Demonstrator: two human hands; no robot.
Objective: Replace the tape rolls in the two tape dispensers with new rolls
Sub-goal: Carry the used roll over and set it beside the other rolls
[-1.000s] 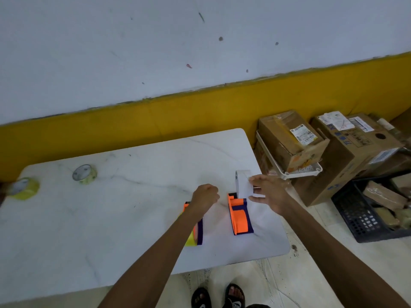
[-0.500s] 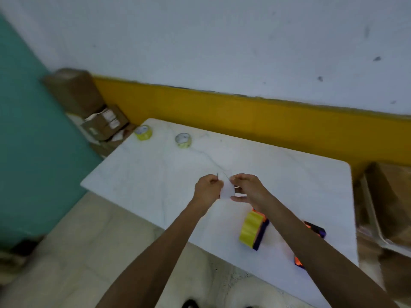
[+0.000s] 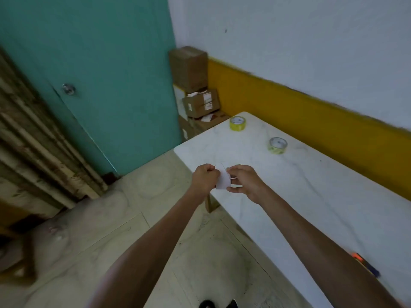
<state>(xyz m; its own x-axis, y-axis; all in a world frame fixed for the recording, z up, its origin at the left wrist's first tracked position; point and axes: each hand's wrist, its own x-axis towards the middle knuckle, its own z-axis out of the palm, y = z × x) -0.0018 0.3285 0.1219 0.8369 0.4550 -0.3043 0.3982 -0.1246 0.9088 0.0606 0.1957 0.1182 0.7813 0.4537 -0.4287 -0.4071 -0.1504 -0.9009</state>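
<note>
Two hands pinching one white strip at the counter [image 3: 322,196] edge.
Left hand [image 3: 203,177] and right hand [image 3: 243,182] are gripping the strip [image 3: 222,182] between them; two rolls [image 3: 237,123] [image 3: 278,145] are sitting well beyond, a dispenser [image 3: 364,263] behind the right forearm.

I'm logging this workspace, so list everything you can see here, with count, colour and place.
tape rolls: 2, yellow, far end of the table, apart
table: 1, white marble-look, right
tape dispenser: 1 partly seen, orange and dark blue, near table edge by right forearm
cardboard boxes: several, brown, stacked in the corner
door: 1, teal, left
white strip: 1, pinched between both hands
shoes: dark, bottom edge
left hand, right hand: 2, over the table corner
</note>
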